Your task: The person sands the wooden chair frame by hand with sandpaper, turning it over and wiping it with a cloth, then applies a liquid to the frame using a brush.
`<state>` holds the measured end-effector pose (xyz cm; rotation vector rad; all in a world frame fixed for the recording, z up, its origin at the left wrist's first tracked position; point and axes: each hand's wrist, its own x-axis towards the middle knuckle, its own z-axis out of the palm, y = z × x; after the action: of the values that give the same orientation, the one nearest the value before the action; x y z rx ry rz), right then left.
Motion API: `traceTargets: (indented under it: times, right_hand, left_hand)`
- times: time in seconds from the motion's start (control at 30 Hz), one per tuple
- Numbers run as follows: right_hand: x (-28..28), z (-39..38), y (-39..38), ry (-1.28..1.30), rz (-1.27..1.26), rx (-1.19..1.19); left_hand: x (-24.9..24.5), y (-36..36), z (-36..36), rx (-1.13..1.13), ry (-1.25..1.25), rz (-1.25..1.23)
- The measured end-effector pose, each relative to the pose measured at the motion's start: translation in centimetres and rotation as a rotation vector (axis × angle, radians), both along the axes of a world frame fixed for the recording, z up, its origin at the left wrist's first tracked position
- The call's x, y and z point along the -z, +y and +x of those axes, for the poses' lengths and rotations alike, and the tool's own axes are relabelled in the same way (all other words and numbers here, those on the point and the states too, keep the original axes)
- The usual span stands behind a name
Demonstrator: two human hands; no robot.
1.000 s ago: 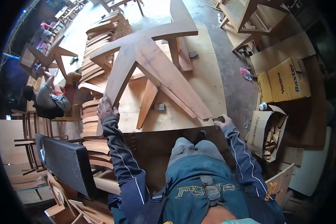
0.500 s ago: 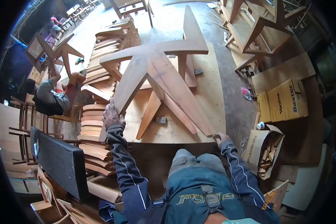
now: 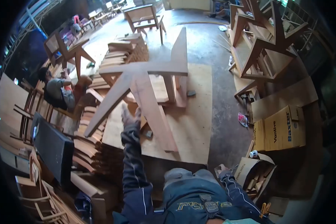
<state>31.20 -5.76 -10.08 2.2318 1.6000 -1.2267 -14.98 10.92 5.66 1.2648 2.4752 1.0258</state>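
Observation:
A wooden chair frame [image 3: 143, 68] with splayed, tapering legs rests on a plywood-topped table [image 3: 198, 149] in front of me. My left hand [image 3: 130, 118] reaches in between two legs, fingers spread, close beside the nearer leg [image 3: 153, 112]. Low on the right, past the table's front edge, my right hand [image 3: 224, 170] is closed around a small flat piece; I cannot tell what it is. A small grey block [image 3: 149, 134] lies on the plywood by my left hand, and another grey block [image 3: 191, 93] sits farther back.
Stacks of curved wooden parts [image 3: 87, 128] line the table's left side. A black padded panel [image 3: 52, 147] stands at left, with a seated person [image 3: 61, 89] beyond. On the right are a Baxter carton [image 3: 282, 128], an open box of wood offcuts [image 3: 255, 175] and stacked chair frames [image 3: 257, 56].
The chair frame has turned and shifted left on the table. My left hand left the left leg and moved between the legs; my right hand came off the right leg's end and dropped lower.

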Motion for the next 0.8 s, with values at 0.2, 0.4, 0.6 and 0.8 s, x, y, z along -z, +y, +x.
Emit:
traceTargets:
  times: [0.2,0.4,0.6,0.8]
  right_hand:
    - [1.8,5.5,4.0,0.209,0.081,-0.036]
    - [-1.8,0.1,11.8,0.357,0.174,-0.109]
    - [-6.1,-9.4,19.5,0.583,0.54,-0.403]
    - [-12.1,-17.3,30.3,0.433,1.174,-0.817]
  left_hand:
    - [-1.3,2.9,7.2,-0.079,-0.119,-0.218]
    - [-1.8,2.7,7.3,-0.042,0.098,-0.343]
    - [0.7,3.1,6.6,-0.045,0.086,-0.251]
    - [-0.4,2.6,6.7,-0.017,-0.023,-0.267]
